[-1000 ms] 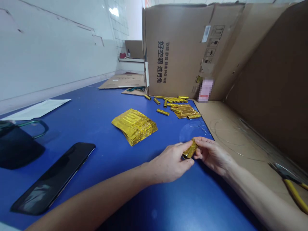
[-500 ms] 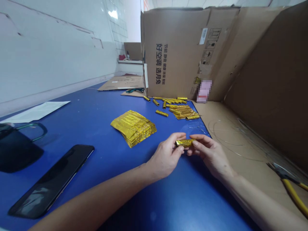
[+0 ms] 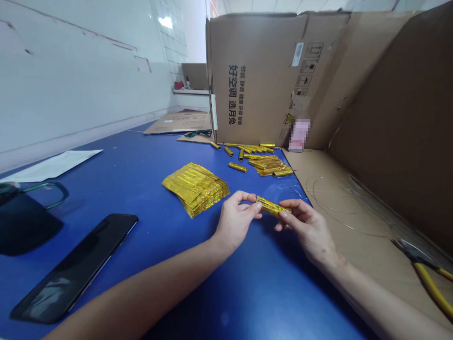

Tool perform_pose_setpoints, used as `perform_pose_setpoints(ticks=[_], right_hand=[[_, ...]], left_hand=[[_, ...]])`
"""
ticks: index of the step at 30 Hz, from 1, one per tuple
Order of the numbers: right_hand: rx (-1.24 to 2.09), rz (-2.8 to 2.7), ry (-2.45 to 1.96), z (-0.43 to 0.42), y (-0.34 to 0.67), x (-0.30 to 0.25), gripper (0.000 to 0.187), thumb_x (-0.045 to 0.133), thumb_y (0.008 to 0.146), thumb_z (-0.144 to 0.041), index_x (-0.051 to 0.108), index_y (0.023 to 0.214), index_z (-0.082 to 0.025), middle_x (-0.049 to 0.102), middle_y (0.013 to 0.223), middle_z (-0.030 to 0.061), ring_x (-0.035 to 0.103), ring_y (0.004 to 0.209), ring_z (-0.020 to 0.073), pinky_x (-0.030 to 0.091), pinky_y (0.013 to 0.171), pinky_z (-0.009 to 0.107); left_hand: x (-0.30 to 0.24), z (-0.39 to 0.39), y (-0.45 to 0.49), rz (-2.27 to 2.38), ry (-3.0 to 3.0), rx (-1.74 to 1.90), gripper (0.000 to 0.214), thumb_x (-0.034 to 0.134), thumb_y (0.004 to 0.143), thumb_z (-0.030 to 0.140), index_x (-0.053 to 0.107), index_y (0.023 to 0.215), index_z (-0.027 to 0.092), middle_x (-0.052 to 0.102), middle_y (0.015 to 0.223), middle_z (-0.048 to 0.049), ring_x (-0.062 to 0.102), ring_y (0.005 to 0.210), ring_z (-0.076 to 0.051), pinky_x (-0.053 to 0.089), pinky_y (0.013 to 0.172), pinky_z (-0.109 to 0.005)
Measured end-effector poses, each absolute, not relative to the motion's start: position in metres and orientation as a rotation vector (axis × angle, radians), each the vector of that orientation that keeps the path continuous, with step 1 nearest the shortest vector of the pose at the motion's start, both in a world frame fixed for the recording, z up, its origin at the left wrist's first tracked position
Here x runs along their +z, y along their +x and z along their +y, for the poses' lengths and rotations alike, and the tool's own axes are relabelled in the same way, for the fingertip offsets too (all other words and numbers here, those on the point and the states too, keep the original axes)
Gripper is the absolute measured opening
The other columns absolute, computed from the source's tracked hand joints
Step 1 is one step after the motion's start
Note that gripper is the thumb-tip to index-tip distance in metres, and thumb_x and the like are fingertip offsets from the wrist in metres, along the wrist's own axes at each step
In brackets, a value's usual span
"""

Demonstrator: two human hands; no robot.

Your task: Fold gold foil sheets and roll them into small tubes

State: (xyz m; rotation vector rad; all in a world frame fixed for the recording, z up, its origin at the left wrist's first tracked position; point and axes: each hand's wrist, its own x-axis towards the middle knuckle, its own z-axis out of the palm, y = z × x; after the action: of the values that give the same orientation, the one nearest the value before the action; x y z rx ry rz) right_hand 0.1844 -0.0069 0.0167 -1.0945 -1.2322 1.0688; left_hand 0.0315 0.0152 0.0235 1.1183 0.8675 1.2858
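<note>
A shiny gold foil roll (image 3: 271, 206) is held level between my two hands, above the blue table. My left hand (image 3: 237, 218) pinches its left end between thumb and fingers. The right end sits between the thumb and fingers of my right hand (image 3: 307, 228). A seam or loose edge runs along the roll. To the left of my left hand lies a fanned stack of flat gold foil pieces (image 3: 194, 186). Several finished-looking gold rolls (image 3: 237, 167) are scattered beyond my hands, some resting on a second, smaller pile of foil sheets (image 3: 271, 165).
A black phone (image 3: 76, 269), a dark mug (image 3: 28, 217) and a white paper (image 3: 53, 165) lie at left. A large cardboard box (image 3: 262, 80) stands at the back. Yellow-handled pliers (image 3: 430, 283) and thin wire (image 3: 339, 226) rest on cardboard at right.
My left hand has shifted slightly left, its grip now at the roll's very end. More of the roll shows, and it slopes down toward the right. My right hand keeps hold.
</note>
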Motion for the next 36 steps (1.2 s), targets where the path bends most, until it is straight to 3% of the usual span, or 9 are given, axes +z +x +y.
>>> perform_pose_setpoints(ticks=[9, 14, 20, 25, 36], right_hand=[[0.749, -1.617, -1.185, -0.014, 0.186, 0.009, 0.027, 0.056, 0.076, -0.031, 0.059, 0.101, -0.02, 0.061, 0.087, 0.004, 0.056, 0.057, 0.0124, 0.047, 0.057, 0.028], [0.738, -1.607, -1.221, -0.013, 0.186, 0.008, 0.023, 0.056, 0.076, -0.033, 0.061, 0.093, -0.02, 0.062, 0.082, 0.004, 0.054, 0.051, 0.0115, 0.047, 0.049, 0.026], [0.661, -1.683, -1.267, -0.015, 0.184, 0.012, 0.022, 0.052, 0.078, -0.032, 0.061, 0.093, -0.019, 0.061, 0.078, 0.0041, 0.054, 0.05, 0.012, 0.046, 0.048, 0.025], [0.39, -1.838, -1.263, -0.017, 0.184, 0.015, 0.022, 0.046, 0.082, -0.028, 0.062, 0.092, -0.018, 0.058, 0.067, 0.0031, 0.055, 0.055, 0.0145, 0.044, 0.055, 0.027], [0.199, -1.953, -1.254, -0.018, 0.187, 0.009, 0.024, 0.042, 0.082, -0.021, 0.06, 0.098, -0.021, 0.058, 0.074, 0.0046, 0.056, 0.066, 0.0165, 0.045, 0.061, 0.027]], left_hand=[[0.024, 0.013, 0.032, 0.932, 1.134, 1.216, 0.012, 0.061, 0.066, 0.017, 0.058, 0.074, 0.009, 0.061, 0.068, -0.0028, 0.058, 0.061, -0.01, 0.049, 0.052, -0.019], [0.02, 0.012, 0.033, 0.947, 1.164, 1.191, 0.01, 0.061, 0.065, 0.018, 0.055, 0.069, 0.011, 0.059, 0.062, -0.0019, 0.058, 0.055, -0.011, 0.047, 0.046, -0.019], [0.019, 0.013, 0.035, 0.966, 1.202, 1.199, 0.008, 0.06, 0.064, 0.017, 0.054, 0.066, 0.011, 0.06, 0.068, -0.0025, 0.057, 0.052, -0.009, 0.045, 0.042, -0.017], [0.021, 0.012, 0.035, 0.939, 1.174, 1.184, 0.007, 0.06, 0.064, 0.015, 0.055, 0.066, 0.01, 0.061, 0.067, -0.0028, 0.058, 0.054, -0.01, 0.047, 0.045, -0.019], [0.011, 0.011, 0.036, 0.907, 1.199, 1.205, 0.01, 0.061, 0.065, 0.017, 0.052, 0.064, 0.012, 0.06, 0.061, -0.0006, 0.058, 0.054, -0.01, 0.049, 0.051, -0.021]])
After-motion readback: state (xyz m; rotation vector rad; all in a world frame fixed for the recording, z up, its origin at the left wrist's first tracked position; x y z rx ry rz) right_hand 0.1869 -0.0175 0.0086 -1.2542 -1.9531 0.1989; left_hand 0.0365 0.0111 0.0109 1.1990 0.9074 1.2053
